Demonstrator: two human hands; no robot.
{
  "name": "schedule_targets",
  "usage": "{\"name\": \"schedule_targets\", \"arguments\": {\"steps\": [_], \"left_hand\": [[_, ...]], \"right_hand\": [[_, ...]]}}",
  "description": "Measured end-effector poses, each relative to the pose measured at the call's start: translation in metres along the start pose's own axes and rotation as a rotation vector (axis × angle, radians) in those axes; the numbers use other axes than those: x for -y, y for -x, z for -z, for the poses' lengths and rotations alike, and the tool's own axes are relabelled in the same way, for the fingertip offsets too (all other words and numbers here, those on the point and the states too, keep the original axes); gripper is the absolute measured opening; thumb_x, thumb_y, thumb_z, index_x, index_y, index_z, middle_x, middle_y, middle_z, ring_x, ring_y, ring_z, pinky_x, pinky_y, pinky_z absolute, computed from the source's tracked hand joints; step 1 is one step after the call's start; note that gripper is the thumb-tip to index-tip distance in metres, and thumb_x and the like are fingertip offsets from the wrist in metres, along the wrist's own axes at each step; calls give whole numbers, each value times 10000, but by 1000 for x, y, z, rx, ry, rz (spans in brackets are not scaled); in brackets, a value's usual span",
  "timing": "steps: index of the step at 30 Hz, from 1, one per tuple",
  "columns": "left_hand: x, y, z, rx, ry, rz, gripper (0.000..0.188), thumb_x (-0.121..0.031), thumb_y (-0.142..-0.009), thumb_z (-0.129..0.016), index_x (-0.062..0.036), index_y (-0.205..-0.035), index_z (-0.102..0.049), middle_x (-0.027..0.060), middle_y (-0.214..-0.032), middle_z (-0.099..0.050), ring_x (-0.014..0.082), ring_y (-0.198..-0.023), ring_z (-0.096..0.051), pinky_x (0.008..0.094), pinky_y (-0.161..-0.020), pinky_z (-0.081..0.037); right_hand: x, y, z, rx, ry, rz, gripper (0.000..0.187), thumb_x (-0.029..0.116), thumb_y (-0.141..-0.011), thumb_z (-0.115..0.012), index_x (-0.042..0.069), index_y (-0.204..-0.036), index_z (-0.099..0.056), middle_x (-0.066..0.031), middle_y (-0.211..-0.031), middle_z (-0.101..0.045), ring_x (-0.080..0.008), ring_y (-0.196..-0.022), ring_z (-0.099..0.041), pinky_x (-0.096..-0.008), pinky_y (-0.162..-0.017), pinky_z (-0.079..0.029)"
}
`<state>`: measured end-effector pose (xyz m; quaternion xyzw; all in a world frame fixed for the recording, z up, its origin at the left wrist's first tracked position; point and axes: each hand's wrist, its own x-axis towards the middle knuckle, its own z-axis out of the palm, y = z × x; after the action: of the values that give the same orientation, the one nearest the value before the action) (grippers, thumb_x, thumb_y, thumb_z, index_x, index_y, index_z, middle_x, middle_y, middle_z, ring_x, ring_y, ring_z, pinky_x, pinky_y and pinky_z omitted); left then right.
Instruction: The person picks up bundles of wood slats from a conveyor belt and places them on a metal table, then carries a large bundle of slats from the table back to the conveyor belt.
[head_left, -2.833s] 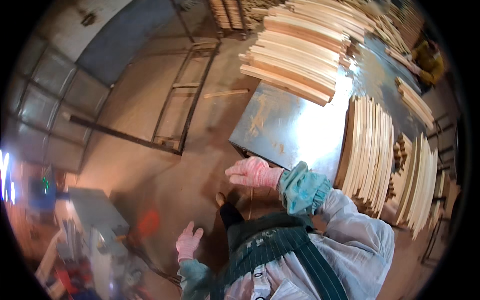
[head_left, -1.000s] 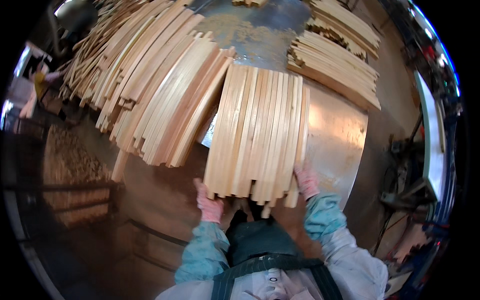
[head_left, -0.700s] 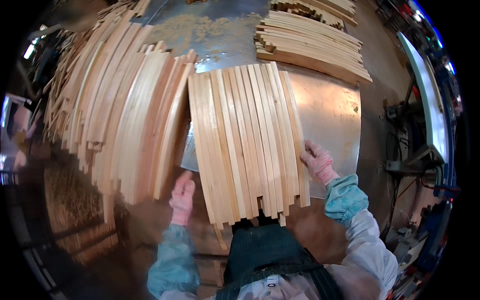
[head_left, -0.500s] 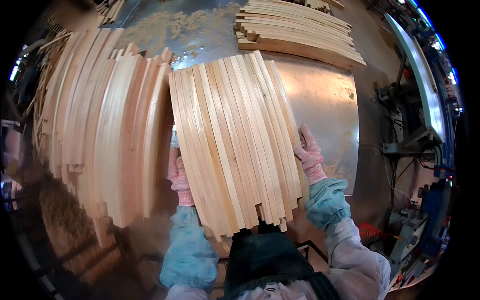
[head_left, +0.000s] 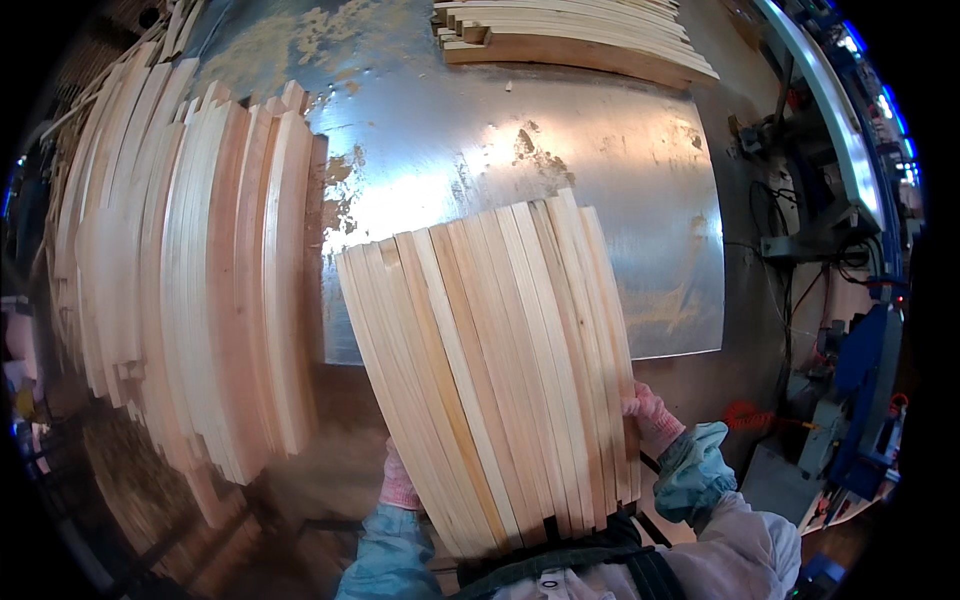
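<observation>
A row of pale wooden strips (head_left: 500, 370) lies side by side between my two gloved hands, its near end close to my waist. At its left edge my left hand (head_left: 398, 478) presses in, most of its fingers hidden by the wood. My right hand (head_left: 653, 412) holds the right edge, with fingertips tucked behind the strips. Both gloves are pink, under blue-green sleeve covers. The strips' far end overlaps the metal tabletop (head_left: 660, 280) in the picture, while the near part is past its front edge. Strip ends are uneven.
To the left stands a big stack of wooden strips (head_left: 190, 270). Another pile of strips (head_left: 580, 50) sits at the table's far side. Sawdust (head_left: 320, 35) is scattered on the metal. Machinery with a metal beam (head_left: 840, 130) and a red coiled hose (head_left: 750, 415) is at the right.
Both hands have drawn the row of wooden strips toward my body, uncovering more of the metal tabletop. The view has also shifted, with the far pile now higher in the picture.
</observation>
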<state>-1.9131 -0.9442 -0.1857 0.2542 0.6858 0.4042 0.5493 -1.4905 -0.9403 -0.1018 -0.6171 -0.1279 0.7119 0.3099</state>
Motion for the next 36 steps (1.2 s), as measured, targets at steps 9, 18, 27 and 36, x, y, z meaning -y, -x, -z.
{"name": "schedule_targets", "arguments": {"steps": [9,18,27,36], "left_hand": [[-10,-3,-12,199,-163,12,505,-269,-900,-554,-49,-1338,-431,151,-1247,-532,297,-988,-618,343,-805,-539],[-95,0,-205,594,-377,-206,542,-296,-840,-625,-37,-1291,-473,173,-1186,-561,344,-978,-611,367,-804,-530],[-140,108,-548,998,-480,-552,582,-324,-779,-697,-25,-1244,-514,194,-1124,-591,392,-968,-605,392,-802,-520],[-216,238,-771,1461,-266,-532,516,-318,-767,-726,-20,-1166,-591,176,-1043,-646,371,-955,-618,372,-799,-513]], "right_hand": [[-27,10,25,-2,-163,141,611,245,-694,-842,-8,-1190,-589,-61,-1057,-659,-156,-961,-612,-307,-843,-498],[83,87,146,-44,-274,588,654,227,-657,-873,16,-1213,-601,-66,-1084,-680,-166,-1012,-627,-315,-885,-498],[180,241,400,-325,-273,749,419,116,-724,-698,-9,-1118,-631,-77,-1002,-685,-187,-919,-660,-318,-792,-536],[176,328,550,-737,-121,816,461,345,-830,-629,-22,-1106,-593,-77,-944,-666,-206,-819,-659,-343,-700,-552]]}}
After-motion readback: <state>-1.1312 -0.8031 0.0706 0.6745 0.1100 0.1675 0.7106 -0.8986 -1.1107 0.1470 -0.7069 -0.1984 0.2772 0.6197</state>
